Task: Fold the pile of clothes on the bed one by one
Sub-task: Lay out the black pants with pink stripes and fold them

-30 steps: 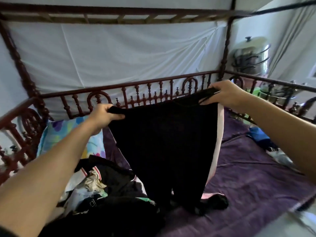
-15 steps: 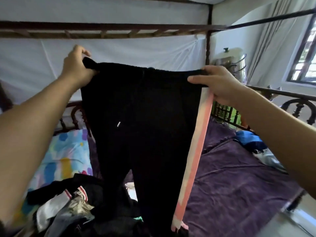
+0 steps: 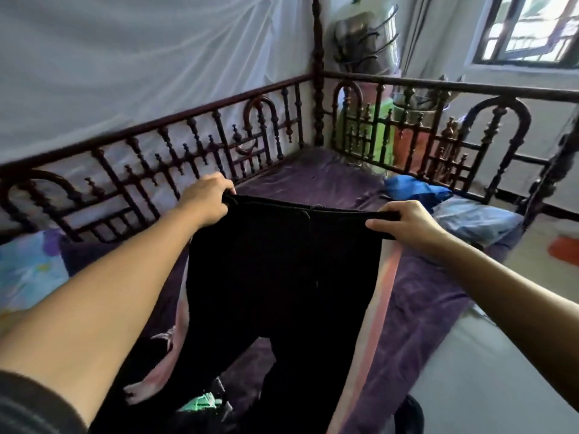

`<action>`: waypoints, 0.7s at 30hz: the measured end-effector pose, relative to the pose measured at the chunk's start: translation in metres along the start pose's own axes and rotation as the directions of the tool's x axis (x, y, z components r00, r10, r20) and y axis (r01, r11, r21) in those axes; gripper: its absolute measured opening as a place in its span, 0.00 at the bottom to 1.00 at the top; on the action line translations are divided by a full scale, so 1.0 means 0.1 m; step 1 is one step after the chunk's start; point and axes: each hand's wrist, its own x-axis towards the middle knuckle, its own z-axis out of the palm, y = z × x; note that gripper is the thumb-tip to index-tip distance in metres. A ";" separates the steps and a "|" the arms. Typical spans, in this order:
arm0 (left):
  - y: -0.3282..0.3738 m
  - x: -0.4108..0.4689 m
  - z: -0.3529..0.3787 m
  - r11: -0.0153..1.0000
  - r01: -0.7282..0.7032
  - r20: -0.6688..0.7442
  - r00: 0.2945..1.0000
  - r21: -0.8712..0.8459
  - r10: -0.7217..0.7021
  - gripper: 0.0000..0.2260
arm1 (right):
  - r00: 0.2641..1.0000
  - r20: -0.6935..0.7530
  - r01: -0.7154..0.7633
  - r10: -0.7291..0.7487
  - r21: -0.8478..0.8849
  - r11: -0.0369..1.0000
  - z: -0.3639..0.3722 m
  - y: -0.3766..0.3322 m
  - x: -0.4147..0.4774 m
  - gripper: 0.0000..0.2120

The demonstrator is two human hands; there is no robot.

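Note:
A pair of black trousers (image 3: 282,277) with a pink and white stripe down each side hangs stretched by its waistband above the bed. My left hand (image 3: 206,198) grips the waistband's left end. My right hand (image 3: 407,223) pinches the right end, thumb on the near side. Both legs hang down toward the lower edge of the view, over the purple bedspread (image 3: 423,292). A little of the clothes pile (image 3: 203,405), dark fabric with a green patch, shows under the trousers at the bottom.
A dark wooden railing (image 3: 194,142) runs along the far side and the foot of the bed, with a corner post (image 3: 318,73). A blue garment (image 3: 413,192) lies by the foot rail. A patterned pillow (image 3: 28,270) is at the left. Floor lies to the right.
Both hands have come down with the trousers from head height to just above the bed. The view has swung to the right and downward, toward the bed's foot corner.

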 end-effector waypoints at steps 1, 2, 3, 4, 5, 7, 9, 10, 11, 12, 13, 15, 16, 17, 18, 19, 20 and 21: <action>0.16 0.20 0.16 0.999 -0.009 0.020 1.000 0.035 0.009 0.13 | 1.000 -0.007 -0.029 0.029 -0.014 0.999 -0.06 0.26 0.12 0.08; 0.32 0.40 0.33 0.998 -0.010 0.038 0.999 0.059 0.008 0.10 | 0.998 -0.013 -0.055 0.055 -0.030 0.998 -0.12 0.52 0.25 0.08; 0.49 0.61 0.51 0.997 -0.019 0.051 0.999 0.071 0.015 0.08 | 0.996 -0.021 -0.087 0.086 -0.050 0.995 -0.19 0.79 0.39 0.08; 0.68 0.81 0.69 0.996 -0.033 0.068 0.997 0.081 0.028 0.09 | 0.993 -0.029 -0.113 0.111 -0.065 0.991 -0.25 1.05 0.55 0.08; 0.85 1.02 0.90 0.995 -0.054 0.085 0.995 0.083 0.047 0.10 | 0.989 -0.036 -0.148 0.145 -0.085 0.985 -0.31 1.32 0.72 0.08; 1.22 1.45 1.31 0.993 -0.112 0.114 0.988 0.041 0.107 0.14 | 0.975 -0.039 -0.220 0.217 -0.136 0.966 -0.43 1.82 1.06 0.08; 1.62 1.85 1.76 0.978 -0.206 0.141 0.969 0.013 0.202 0.21 | 0.955 -0.029 -0.295 0.295 -0.187 0.937 -0.53 2.34 1.41 0.10; 1.81 2.03 1.97 0.964 -0.263 0.162 0.953 0.025 0.256 0.22 | 0.942 -0.021 -0.332 0.336 -0.211 0.919 -0.58 2.59 1.58 0.10; 1.99 2.20 2.18 0.947 -0.317 0.189 0.934 0.046 0.303 0.20 | 0.925 -0.013 -0.371 0.379 -0.233 0.899 -0.62 2.85 1.74 0.10; 2.16 2.36 2.38 0.929 -0.362 0.233 0.912 0.073 0.337 0.18 | 0.906 -0.004 -0.410 0.423 -0.256 0.875 -0.66 3.08 1.89 0.09; 2.31 2.49 2.57 0.911 -0.402 0.280 0.889 0.093 0.363 0.17 | 0.881 0.006 -0.452 0.472 -0.278 0.847 -0.70 3.31 2.03 0.09; 2.53 2.72 2.91 0.886 -0.448 0.373 0.848 0.122 0.377 0.13 | 0.837 0.024 -0.509 0.547 -0.332 0.794 -0.74 3.74 2.24 0.09; 2.61 2.81 3.06 0.885 -0.449 0.411 0.835 0.124 0.366 0.11 | 0.821 0.028 -0.524 0.571 -0.362 0.771 -0.74 3.93 2.32 0.09; 2.68 2.90 3.21 0.892 -0.433 0.435 0.833 0.131 0.341 0.10 | 0.809 0.027 -0.534 0.588 -0.387 0.752 -0.72 4.12 2.39 0.10; 2.74 3.00 3.36 0.915 -0.384 0.440 0.848 0.123 0.296 0.10 | 0.804 0.019 -0.535 0.594 -0.410 0.738 -0.69 4.29 2.45 0.12; 2.80 3.11 3.49 0.951 -0.294 0.431 0.873 0.091 0.229 0.10 | 0.808 0.007 -0.530 0.590 -0.430 0.731 -0.65 4.44 2.50 0.12; 2.88 3.23 3.61 0.984 -0.173 0.414 0.899 0.035 0.143 0.11 | 0.815 -0.007 -0.521 0.580 -0.447 0.727 -0.60 4.57 2.54 0.13; 2.96 3.36 3.72 0.999 -0.039 0.398 0.916 -0.027 0.046 0.13 | 0.817 -0.027 -0.523 0.576 -0.457 0.720 -0.56 4.69 2.58 0.13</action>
